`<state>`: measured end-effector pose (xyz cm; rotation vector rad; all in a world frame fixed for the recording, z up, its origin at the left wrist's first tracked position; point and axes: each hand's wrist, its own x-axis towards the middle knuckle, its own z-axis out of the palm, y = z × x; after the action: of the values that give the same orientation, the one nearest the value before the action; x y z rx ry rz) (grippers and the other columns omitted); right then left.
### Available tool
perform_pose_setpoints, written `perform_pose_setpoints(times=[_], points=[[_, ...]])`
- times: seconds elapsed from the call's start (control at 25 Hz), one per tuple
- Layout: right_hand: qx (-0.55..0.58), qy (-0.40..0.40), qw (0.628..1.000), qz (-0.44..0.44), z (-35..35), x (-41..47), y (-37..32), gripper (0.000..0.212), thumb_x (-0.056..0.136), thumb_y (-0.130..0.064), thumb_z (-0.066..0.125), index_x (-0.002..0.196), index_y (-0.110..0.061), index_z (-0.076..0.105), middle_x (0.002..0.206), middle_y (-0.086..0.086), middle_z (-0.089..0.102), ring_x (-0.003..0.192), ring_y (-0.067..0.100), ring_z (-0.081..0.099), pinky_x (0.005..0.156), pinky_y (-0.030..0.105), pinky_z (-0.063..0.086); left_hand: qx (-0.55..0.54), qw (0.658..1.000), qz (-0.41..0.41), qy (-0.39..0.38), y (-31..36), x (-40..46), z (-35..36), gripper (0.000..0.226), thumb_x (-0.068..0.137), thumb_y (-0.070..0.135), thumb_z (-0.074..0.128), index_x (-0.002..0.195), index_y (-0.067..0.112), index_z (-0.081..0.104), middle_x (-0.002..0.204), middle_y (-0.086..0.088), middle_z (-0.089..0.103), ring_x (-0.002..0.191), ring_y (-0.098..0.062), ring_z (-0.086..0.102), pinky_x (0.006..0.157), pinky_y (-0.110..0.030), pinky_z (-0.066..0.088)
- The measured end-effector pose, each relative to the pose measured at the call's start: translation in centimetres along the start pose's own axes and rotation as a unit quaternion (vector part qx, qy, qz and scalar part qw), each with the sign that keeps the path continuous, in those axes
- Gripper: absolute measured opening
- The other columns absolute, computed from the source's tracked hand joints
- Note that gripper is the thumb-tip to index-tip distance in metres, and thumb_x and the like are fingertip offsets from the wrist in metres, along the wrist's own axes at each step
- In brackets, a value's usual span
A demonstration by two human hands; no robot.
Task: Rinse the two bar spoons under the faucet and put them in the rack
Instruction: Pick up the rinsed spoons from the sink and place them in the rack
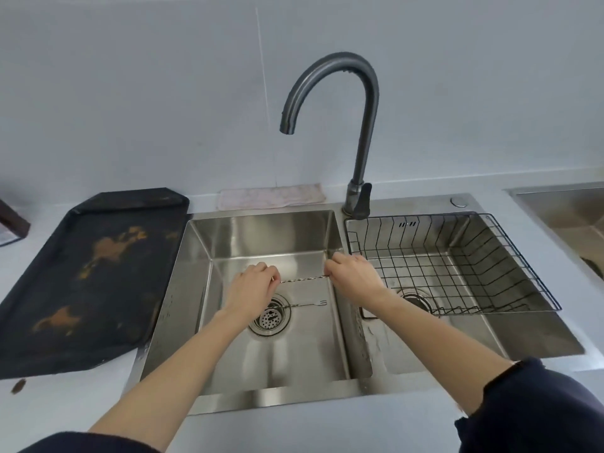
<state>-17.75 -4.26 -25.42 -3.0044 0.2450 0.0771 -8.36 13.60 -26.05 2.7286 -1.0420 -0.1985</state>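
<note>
Over the left sink basin [268, 358], my left hand [253, 282] and my right hand [354, 273] each pinch one end of a thin twisted bar spoon [302, 279], holding it level above the drain. A second bar spoon [310, 304] with a small fork end lies on the basin floor beside the drain strainer [269, 317]. The dark gooseneck faucet [336, 103] arches above, its spout over the left basin, and no water is running. A black wire rack [457, 266] sits in the right basin with nothing in it.
A stained black tray [81, 279] lies on the counter to the left. A folded pale cloth [271, 195] rests behind the sink against the wall. Another steel basin [568, 214] shows at the far right edge. A dark box [13, 223] stands at the far left.
</note>
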Motion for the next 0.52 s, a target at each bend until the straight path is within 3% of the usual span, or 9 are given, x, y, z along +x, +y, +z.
perform_pose_setpoints(times=[0.12,0.24,0.52], points=[[-0.001,0.034,0.999,0.024,-0.5,-2.0,2.2,0.023,0.094,-0.004,0.044,0.112,-0.010,0.057,0.115,0.008,0.059,0.105,0.028,0.058,0.083,0.034,0.044,-0.015,1.000,0.020,0.010,2.8,0.3,-0.1,0.022,0.094,0.023,0.045,0.105,0.015,0.062,0.110,-0.003,0.063,0.108,-0.025,0.056,0.088,-0.036,0.043],[-0.003,0.047,0.998,0.042,-1.1,-3.6,5.0,0.021,0.095,-0.005,0.045,0.110,-0.010,0.058,0.113,0.005,0.061,0.103,0.026,0.059,0.066,0.030,0.038,-0.029,0.999,0.037,0.004,6.2,0.6,-0.1,0.022,0.094,0.023,0.045,0.105,0.014,0.062,0.110,-0.004,0.063,0.106,-0.023,0.056,0.087,-0.034,0.044],[-0.011,0.058,0.995,0.083,-2.4,-6.8,12.6,0.024,0.095,-0.005,0.047,0.111,-0.015,0.059,0.115,0.002,0.061,0.108,0.022,0.057,0.064,0.030,0.037,-0.045,0.997,0.069,-0.010,13.8,3.0,1.0,0.023,0.093,0.021,0.046,0.109,0.015,0.062,0.112,-0.003,0.062,0.105,-0.020,0.058,0.083,-0.031,0.045]])
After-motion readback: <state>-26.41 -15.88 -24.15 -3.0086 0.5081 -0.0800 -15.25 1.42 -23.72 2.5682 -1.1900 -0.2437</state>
